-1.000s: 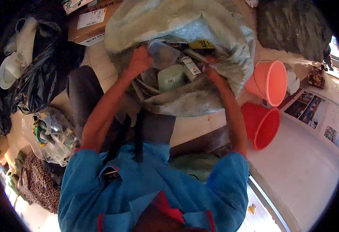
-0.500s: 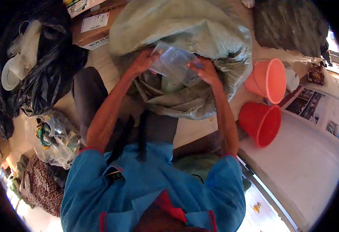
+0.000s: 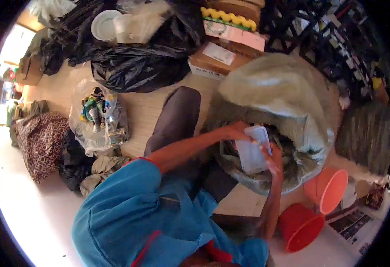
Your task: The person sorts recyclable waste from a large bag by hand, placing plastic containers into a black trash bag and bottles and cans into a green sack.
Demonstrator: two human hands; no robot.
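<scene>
A clear plastic container [image 3: 253, 156] is held over the mouth of a large, grey-green woven sack [image 3: 275, 91]. My left hand [image 3: 239, 132] grips its upper left edge, the fingers closed against the plastic. From the right side my right hand [image 3: 273, 158] holds it, with the fingertips reaching over its edge. The container looks tilted, one long side running toward me. Dark folds of the sack lie around and below it, and what the sack holds is mostly hidden.
An orange bucket [image 3: 326, 191] and a red bucket [image 3: 301, 227] lie tilted right of the sack. Cardboard boxes [image 3: 208, 62] stand behind it. On the left are black plastic bags [image 3: 137, 66], a clear bag of small packets [image 3: 98, 118] and a patterned brown bag [image 3: 44, 142].
My view has swung left, so the sack and buckets appear farther right and lower. The container has been turned more lengthwise toward me, and my hands are closer together on it.
</scene>
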